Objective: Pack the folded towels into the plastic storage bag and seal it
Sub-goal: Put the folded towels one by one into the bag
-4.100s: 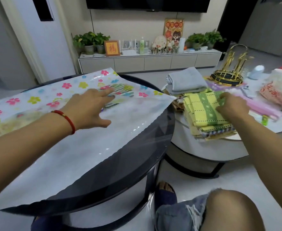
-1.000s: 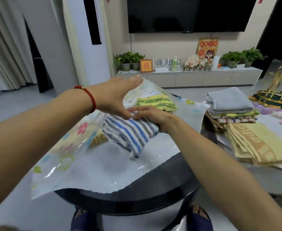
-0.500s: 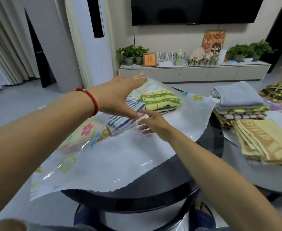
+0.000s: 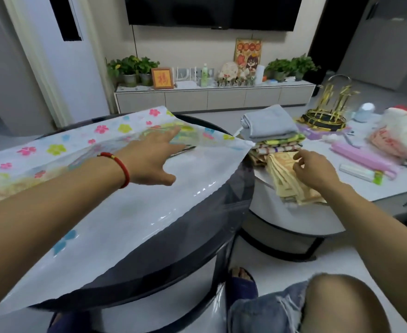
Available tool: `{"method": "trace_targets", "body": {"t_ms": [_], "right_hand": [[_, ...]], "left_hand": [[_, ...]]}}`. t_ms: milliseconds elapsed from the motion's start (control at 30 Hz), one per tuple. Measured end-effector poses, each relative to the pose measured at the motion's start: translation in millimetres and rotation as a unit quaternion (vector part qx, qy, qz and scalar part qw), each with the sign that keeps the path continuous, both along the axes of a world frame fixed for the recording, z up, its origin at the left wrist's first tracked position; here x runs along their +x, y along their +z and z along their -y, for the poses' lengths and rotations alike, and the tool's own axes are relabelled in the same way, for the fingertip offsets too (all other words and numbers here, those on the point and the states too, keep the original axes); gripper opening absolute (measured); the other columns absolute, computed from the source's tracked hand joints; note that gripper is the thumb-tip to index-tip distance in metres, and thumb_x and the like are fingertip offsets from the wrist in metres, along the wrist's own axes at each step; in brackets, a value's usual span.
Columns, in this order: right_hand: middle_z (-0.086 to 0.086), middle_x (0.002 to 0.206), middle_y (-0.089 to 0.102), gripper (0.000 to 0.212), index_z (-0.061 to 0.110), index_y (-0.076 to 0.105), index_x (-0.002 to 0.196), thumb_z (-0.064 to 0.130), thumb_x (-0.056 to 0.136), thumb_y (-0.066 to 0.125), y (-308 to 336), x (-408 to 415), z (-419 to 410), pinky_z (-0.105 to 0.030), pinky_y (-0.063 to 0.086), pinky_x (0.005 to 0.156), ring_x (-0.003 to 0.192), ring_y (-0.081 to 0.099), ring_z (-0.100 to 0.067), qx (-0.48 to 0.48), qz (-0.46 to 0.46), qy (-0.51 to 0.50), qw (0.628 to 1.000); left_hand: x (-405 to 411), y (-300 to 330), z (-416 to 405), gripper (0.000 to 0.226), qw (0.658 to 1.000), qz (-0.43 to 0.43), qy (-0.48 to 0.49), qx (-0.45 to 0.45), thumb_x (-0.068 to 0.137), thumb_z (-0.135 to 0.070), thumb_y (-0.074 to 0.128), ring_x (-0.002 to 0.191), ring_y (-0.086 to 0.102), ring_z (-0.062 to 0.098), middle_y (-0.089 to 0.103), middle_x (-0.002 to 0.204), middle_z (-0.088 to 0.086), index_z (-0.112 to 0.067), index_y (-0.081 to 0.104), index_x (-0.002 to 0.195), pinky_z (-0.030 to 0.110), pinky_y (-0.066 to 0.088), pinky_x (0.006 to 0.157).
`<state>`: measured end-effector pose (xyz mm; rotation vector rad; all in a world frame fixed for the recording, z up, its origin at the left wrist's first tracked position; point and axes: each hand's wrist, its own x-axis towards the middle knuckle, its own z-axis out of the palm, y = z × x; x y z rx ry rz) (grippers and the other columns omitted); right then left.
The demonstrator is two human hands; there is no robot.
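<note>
The flower-printed plastic storage bag (image 4: 116,205) lies flat across the dark round glass table (image 4: 197,239), its mouth toward the right. Folded towels show faintly through its upper layer. My left hand (image 4: 154,157) rests with straight fingers at the bag's mouth, on the printed upper layer. On the white table to the right lies a stack of tan folded towels (image 4: 289,181); my right hand (image 4: 315,169) has its fingers curled on the top of that stack. Behind it sits a second pile (image 4: 277,140) topped by a grey folded towel (image 4: 267,123).
The white low table (image 4: 317,217) also carries a gold rack (image 4: 327,111), a pink long case (image 4: 363,159), a white tube (image 4: 361,173) and plastic bags (image 4: 399,138). My bare knee (image 4: 342,306) is at the lower right. A TV cabinet with plants stands behind.
My right hand left the bag's mouth and moved right onto the tan towel stack. The striped towel is now inside the bag. My left hand stays at the bag's opening.
</note>
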<state>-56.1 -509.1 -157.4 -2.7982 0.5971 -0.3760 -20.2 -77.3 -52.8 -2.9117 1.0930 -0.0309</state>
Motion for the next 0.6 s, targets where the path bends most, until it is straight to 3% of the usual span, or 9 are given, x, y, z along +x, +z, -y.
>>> {"method": "trace_targets", "body": {"t_ms": [67, 167, 300, 400, 500, 600], "right_hand": [[-0.025, 0.137, 0.059, 0.04, 0.018, 0.059, 0.142, 0.024, 0.103, 0.054, -17, 2, 33, -0.052, 0.049, 0.103, 0.124, 0.055, -0.046, -0.006, -0.056, -0.069, 0.996], [-0.029, 0.141, 0.05, 0.047, 0.031, 0.038, 0.153, 0.032, 0.106, 0.044, -34, 3, 56, -0.057, 0.04, 0.11, 0.13, 0.047, -0.051, 0.018, -0.126, -0.126, 0.984], [-0.024, 0.13, 0.06, 0.05, 0.035, 0.038, 0.15, 0.038, 0.102, 0.052, -33, 8, 63, -0.052, 0.044, 0.1, 0.123, 0.055, -0.046, -0.042, -0.127, -0.119, 0.984], [-0.021, 0.123, 0.06, 0.052, 0.036, 0.045, 0.145, 0.028, 0.097, 0.063, -24, 11, 60, -0.047, 0.052, 0.087, 0.107, 0.062, -0.042, -0.045, -0.109, -0.1, 0.988], [-0.021, 0.121, 0.057, 0.061, 0.035, 0.049, 0.142, 0.012, 0.09, 0.068, -11, 14, 55, -0.041, 0.048, 0.079, 0.096, 0.058, -0.039, 0.032, -0.106, -0.046, 0.993], [-0.014, 0.131, 0.054, 0.064, 0.038, 0.051, 0.141, 0.004, 0.09, 0.07, 12, 8, 45, -0.051, 0.059, 0.089, 0.11, 0.063, -0.04, 0.247, -0.091, -0.022, 0.965]], "left_hand": [[2, -7, 9, 0.087, 1.0, -0.005, 0.006, 0.009, 0.081, -0.042, 0.07, 0.151, 0.012, 0.029, -0.005, 0.167, -0.002, -0.036, 0.024, 0.155, 0.05, 0.034, 0.114], [4, -14, 17, 0.087, 1.0, -0.008, 0.014, 0.019, 0.082, -0.043, 0.069, 0.152, 0.01, 0.029, -0.007, 0.167, -0.004, -0.036, 0.022, 0.156, 0.05, 0.034, 0.114], [6, -18, 17, 0.084, 1.0, -0.005, 0.019, 0.009, 0.083, -0.042, 0.068, 0.151, 0.011, 0.03, -0.006, 0.167, -0.004, -0.037, 0.026, 0.154, 0.052, 0.034, 0.114], [6, -20, 11, 0.082, 1.0, 0.003, 0.014, 0.016, 0.083, -0.043, 0.067, 0.151, 0.011, 0.031, -0.007, 0.167, -0.007, -0.04, 0.027, 0.153, 0.055, 0.035, 0.112], [1, -23, -1, 0.076, 0.999, 0.018, 0.017, 0.026, 0.082, -0.046, 0.066, 0.152, 0.008, 0.03, -0.008, 0.167, -0.009, -0.045, 0.031, 0.15, 0.057, 0.033, 0.112], [-8, -27, -20, 0.073, 0.998, 0.002, 0.032, 0.051, 0.082, -0.048, 0.067, 0.153, -0.001, 0.031, -0.012, 0.166, -0.008, -0.053, 0.032, 0.146, 0.06, 0.03, 0.114]]}}
